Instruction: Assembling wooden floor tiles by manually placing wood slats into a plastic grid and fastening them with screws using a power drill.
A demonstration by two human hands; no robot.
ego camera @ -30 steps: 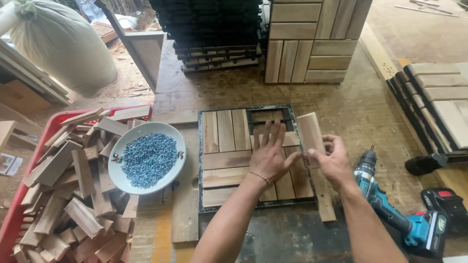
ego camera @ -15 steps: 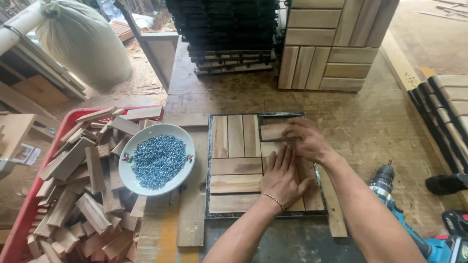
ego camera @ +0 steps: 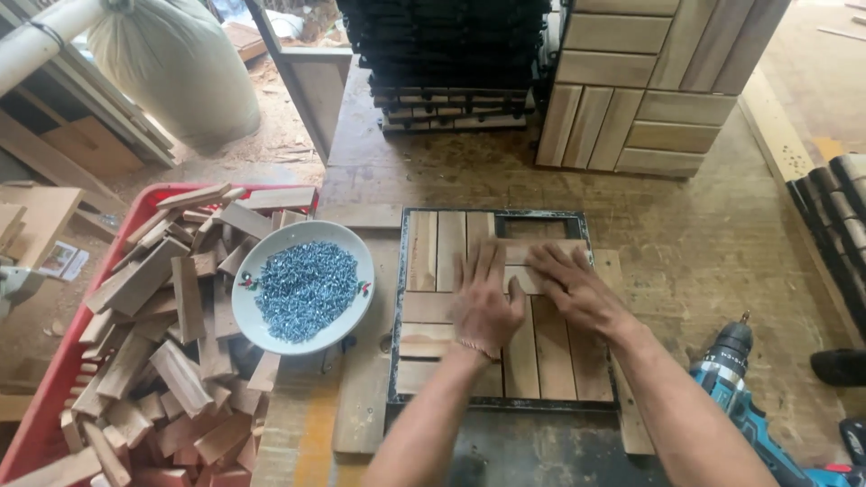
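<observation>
A dark metal frame (ego camera: pixel 398 298) lies on the workbench, filled with short wooden slats (ego camera: pixel 437 251) set in blocks. One gap stays bare at the frame's top right (ego camera: pixel 539 227). My left hand (ego camera: pixel 484 302) lies flat, fingers spread, on the slats at the middle of the frame. My right hand (ego camera: pixel 572 289) presses flat beside it on a slat (ego camera: pixel 541 251) just below the gap. Neither hand grips anything.
A white bowl of silver screws (ego camera: pixel 303 287) sits left of the frame, partly over a red crate of wood offcuts (ego camera: pixel 153 343). A teal cordless drill (ego camera: pixel 744 397) lies at the right. Finished slat tiles (ego camera: pixel 631 90) and stacked black grids (ego camera: pixel 451 54) stand behind.
My right hand brought a slat from the frame's right side and laid it into the frame; both hands now press flat on the slats. The view has shifted closer.
</observation>
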